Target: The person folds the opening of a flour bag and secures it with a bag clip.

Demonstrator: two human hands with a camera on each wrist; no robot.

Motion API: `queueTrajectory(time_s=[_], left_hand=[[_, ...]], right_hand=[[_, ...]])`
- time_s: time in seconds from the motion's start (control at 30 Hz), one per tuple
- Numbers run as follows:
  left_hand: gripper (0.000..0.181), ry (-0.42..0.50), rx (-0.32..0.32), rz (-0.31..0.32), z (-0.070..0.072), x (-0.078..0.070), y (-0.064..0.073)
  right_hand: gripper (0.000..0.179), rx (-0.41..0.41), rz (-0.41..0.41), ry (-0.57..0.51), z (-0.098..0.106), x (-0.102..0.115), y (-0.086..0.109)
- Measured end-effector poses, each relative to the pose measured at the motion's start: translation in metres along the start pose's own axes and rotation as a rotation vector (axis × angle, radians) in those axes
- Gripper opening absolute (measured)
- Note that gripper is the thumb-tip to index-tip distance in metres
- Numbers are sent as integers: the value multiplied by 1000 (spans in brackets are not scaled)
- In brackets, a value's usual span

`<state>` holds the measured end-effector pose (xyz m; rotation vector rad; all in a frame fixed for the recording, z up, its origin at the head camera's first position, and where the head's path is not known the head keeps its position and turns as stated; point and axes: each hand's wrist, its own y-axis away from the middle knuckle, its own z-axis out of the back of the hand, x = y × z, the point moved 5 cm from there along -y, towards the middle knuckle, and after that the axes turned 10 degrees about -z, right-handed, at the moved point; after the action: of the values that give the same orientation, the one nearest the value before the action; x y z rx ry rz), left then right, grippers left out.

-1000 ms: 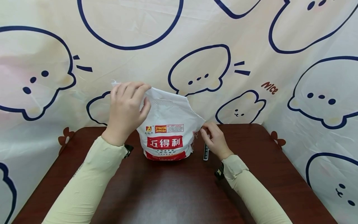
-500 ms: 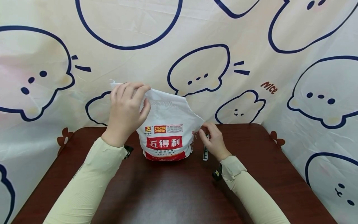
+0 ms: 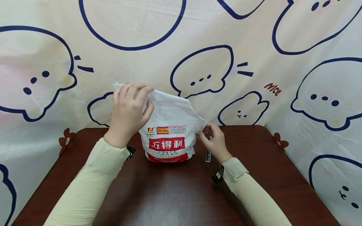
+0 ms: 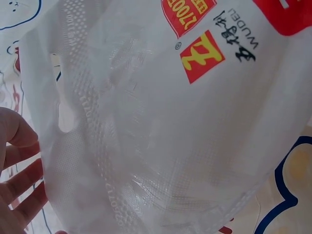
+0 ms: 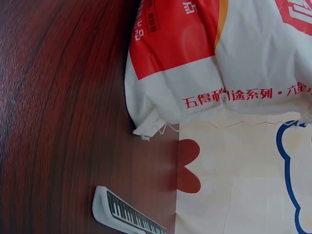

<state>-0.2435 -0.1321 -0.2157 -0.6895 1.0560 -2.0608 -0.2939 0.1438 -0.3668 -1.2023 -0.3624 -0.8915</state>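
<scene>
A white flour bag (image 3: pixel 171 114) with red and yellow print stands upright on the dark wooden table (image 3: pixel 175 194). My left hand (image 3: pixel 130 108) grips its upper left corner, fingers curled over the top edge. From the left wrist view, those fingers (image 4: pixel 24 187) lie along the bag's top edge, beside a cut-out handle slot (image 4: pixel 67 114). At the lower right corner of the bag's mouth, my right hand (image 3: pixel 216 142) pinches the edge between thumb and fingers. Loose threads (image 5: pixel 168 127) hang from the bag's bottom corner in the right wrist view; the right hand is out of that view.
A small white object with a piano-key pattern (image 5: pixel 129 214) lies on the table just right of the bag, partly behind my right hand in the head view. A cartoon-printed curtain (image 3: pixel 198 25) hangs behind the table and along its sides.
My right hand has shifted slightly left, its thumb moving in and down against the bag's side. The left hand and the bag stay about where they were.
</scene>
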Motion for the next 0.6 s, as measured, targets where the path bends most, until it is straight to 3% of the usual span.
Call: queueTrajectory(time_s=[0.23,0.6], left_hand=[[29,10,-4,-10,0,-1,-3],[27,24,18,-55,1,-7,-11]], right_hand=[[25,12,-79,-7,6,36,1],[20,-9,-129,-36,6,37,0]])
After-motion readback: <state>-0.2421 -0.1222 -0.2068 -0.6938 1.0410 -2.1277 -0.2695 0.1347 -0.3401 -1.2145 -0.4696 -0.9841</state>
